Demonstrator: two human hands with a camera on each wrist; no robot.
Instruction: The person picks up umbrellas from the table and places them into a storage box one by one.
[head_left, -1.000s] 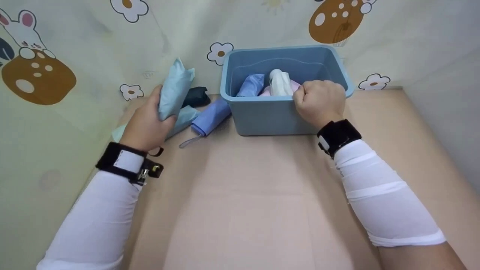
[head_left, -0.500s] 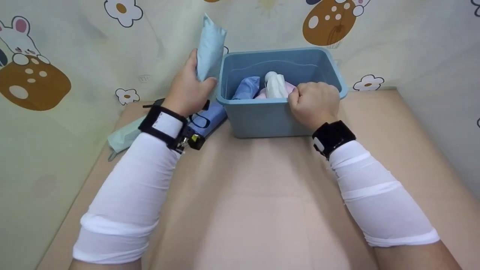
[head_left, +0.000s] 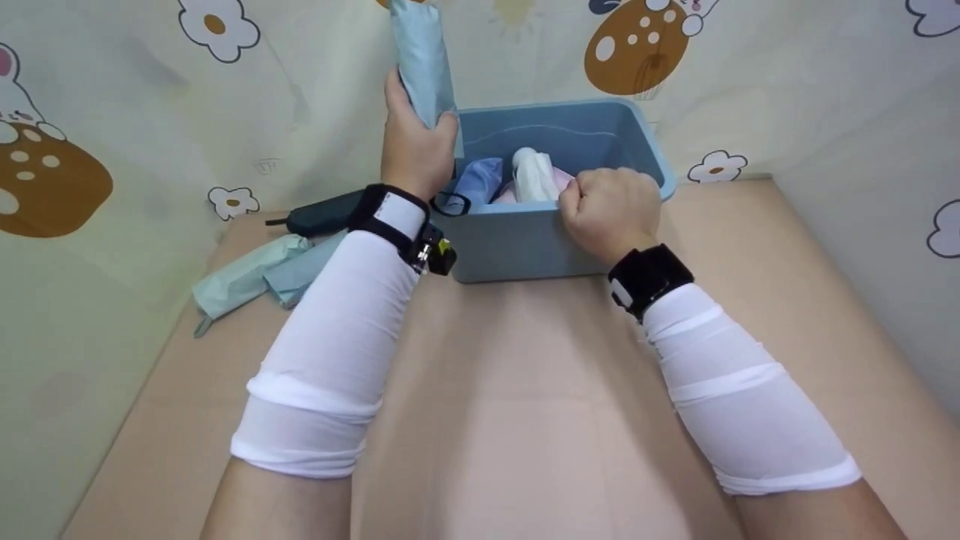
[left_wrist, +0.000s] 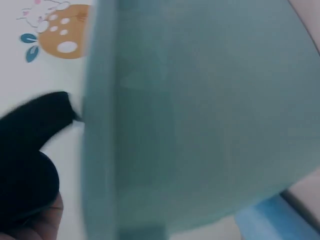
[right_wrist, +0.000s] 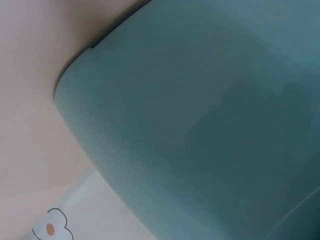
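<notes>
My left hand (head_left: 420, 157) grips a light blue folded umbrella (head_left: 424, 60), held upright at the left end of a blue plastic bin (head_left: 517, 244). A black loop hangs below that hand. My right hand (head_left: 611, 214) is curled over the bin's front rim, knuckles up. Inside the bin lie a blue folded umbrella (head_left: 478, 178), a white one (head_left: 534, 176) and something pink (head_left: 564, 180), partly covered by the white one. The left wrist view shows the bin wall (left_wrist: 210, 110) and a dark shape (left_wrist: 30, 185) near the fingers.
Left of the bin lie a dark folded umbrella (head_left: 322, 215), a mint green one (head_left: 240, 274) and a light blue one (head_left: 300, 271), partly behind my left arm. Another blue one (left_wrist: 272, 222) shows low in the left wrist view. A patterned wall sheet (head_left: 322, 97) rises behind.
My left hand has carried the light blue umbrella up and to the right, from above the loose umbrellas to the bin's left end. The right hand keeps its hold on the rim.
</notes>
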